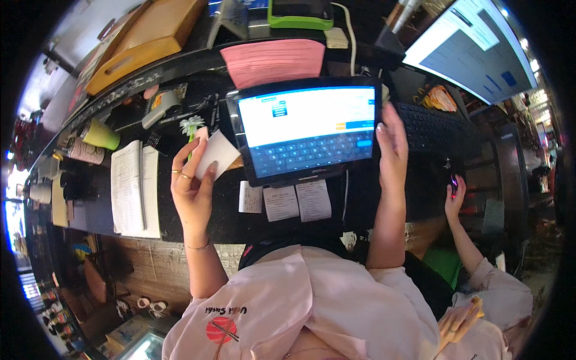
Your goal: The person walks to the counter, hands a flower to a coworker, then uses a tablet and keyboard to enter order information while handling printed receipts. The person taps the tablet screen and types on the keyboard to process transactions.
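Observation:
My left hand (193, 183) pinches a square white paper slip (219, 155) between thumb and fingers, left of the tablet. Just behind those fingers stands a white artificial flower (192, 124) on a green stem. A black-framed tablet (306, 129), tilted up on the dark counter, shows a lit page with an on-screen keyboard. At its right edge is my right hand (393, 147), thumb at the front of the frame and fingers along the side. Below the tablet lie several printed receipts (281, 204).
A pink sheet (273, 63) stands behind the tablet. An open notebook (129, 189) and green cup (101, 134) are left, a wooden tray (147, 45) far left. Right are a black keyboard (426, 126), monitor (474, 51) and a co-worker's hand (454, 201) on a lit mouse.

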A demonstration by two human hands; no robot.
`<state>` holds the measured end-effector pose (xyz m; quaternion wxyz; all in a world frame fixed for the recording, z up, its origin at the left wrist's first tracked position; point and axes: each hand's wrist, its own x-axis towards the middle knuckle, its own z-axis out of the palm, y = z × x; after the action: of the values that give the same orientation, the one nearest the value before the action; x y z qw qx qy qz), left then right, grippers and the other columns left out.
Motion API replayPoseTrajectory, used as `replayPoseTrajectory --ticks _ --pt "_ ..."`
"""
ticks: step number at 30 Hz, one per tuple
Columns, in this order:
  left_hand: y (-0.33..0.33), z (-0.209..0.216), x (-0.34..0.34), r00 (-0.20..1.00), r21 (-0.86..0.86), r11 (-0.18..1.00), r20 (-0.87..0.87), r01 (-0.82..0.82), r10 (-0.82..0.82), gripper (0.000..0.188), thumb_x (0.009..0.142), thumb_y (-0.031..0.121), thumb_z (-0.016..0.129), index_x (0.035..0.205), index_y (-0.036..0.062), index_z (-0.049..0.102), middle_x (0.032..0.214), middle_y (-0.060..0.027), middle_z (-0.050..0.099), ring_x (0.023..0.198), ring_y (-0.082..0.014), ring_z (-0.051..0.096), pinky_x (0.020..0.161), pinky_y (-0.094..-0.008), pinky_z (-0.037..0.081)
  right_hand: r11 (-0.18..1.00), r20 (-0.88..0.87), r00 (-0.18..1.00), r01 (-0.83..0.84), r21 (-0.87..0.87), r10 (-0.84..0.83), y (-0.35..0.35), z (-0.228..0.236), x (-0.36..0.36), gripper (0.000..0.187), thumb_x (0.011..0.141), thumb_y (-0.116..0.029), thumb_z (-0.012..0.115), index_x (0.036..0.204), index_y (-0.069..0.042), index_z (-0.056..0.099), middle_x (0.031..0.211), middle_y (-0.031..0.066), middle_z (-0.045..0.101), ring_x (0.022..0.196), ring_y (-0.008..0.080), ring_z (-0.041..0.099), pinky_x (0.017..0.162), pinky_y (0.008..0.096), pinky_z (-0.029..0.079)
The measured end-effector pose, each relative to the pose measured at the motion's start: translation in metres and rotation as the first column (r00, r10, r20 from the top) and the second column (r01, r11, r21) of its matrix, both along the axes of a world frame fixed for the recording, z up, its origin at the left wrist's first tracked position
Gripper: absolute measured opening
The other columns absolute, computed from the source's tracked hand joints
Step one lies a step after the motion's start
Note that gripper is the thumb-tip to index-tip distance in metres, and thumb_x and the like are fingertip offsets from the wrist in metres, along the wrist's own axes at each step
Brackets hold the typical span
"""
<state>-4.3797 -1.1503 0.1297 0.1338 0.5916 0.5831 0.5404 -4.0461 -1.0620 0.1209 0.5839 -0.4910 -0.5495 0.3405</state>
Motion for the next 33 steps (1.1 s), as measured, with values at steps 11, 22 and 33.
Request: replayPoseTrajectory --ticks 11,22,33 --pt "0.012 -0.005 0.0 0.97 0.0 0.991 -0.204 -0.132 0.129 0.039 0.083 -0.007 0.059 0.12 0.0033 0.063 0.12 -0.0139 0.063 0.111 -0.0248 0.06 0.094 -0.0347 0.047 0.992 -0.037 0.991 -0.126 -0.011 0.126 0.001 -0.013 0.006 0.06 0.087 0.004 0.059 0.143 0.002 0.036 0.147 0.017 0.039 0.135 0.0245 0.039 0.111 0.0371 0.03" --pt "0.027 -0.033 0.037 0.953 -0.088 0.981 0.268 0.174 -0.145 0.036 0.097 0.017 0.049 0.123 -0.0071 0.055 0.098 -0.008 0.06 0.091 -0.0111 0.054 0.08 -0.0264 0.044 0.987 -0.127 0.98 -0.155 -0.03 0.15 0.001 -0.012 0.004 0.059 0.087 0.008 0.057 0.142 0.002 0.036 0.146 0.018 0.039 0.127 0.0226 0.047 0.106 0.0355 0.037" --pt "0.03 -0.039 0.06 0.872 -0.091 0.955 0.44 0.282 -0.215 0.059 0.08 0.007 0.072 0.13 -0.003 0.044 0.119 -0.0123 0.054 0.108 -0.0185 0.053 0.093 -0.0327 0.044 0.831 0.702 0.711 -0.37 0.416 -0.035 -0.04 -0.011 -0.059 0.022 0.08 -0.015 0.069 0.093 -0.012 0.05 0.119 0.0042 0.067 0.14 0.0297 0.033 0.117 0.0501 0.008"
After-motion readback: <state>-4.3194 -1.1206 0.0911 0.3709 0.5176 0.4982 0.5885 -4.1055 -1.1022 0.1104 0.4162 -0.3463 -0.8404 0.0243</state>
